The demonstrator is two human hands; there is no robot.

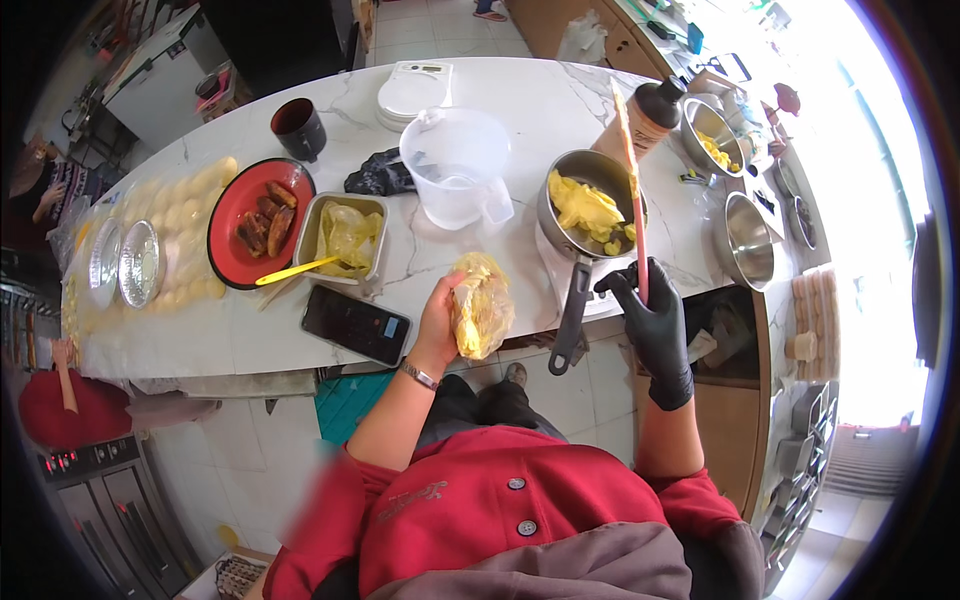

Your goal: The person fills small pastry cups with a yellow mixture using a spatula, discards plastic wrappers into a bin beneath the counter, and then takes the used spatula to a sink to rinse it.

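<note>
My bare left hand [434, 325] grips a clear plastic bag [484, 308] with a soft yellow, butter-like mass in it. A black glove covers my right hand [657, 325], closed around the lower end of a long spatula [633, 175] with a reddish handle. The spatula points away from me, its far end smeared pale yellow, and it passes over the right side of a saucepan [560, 236]. Inside the saucepan lies a lump of soft yellow mass [588, 206]. The pan's black handle [572, 315] sticks out toward me between my hands.
Left of the bag lie a phone [356, 325], a metal tin [382, 205] with a yellow spatula, and a red plate [232, 205] of browned pieces. A clear pitcher [450, 170], kitchen scale [415, 88] and dark cup [298, 130] stand farther back. Steel bowls [747, 240] and a bottle [655, 108] are right.
</note>
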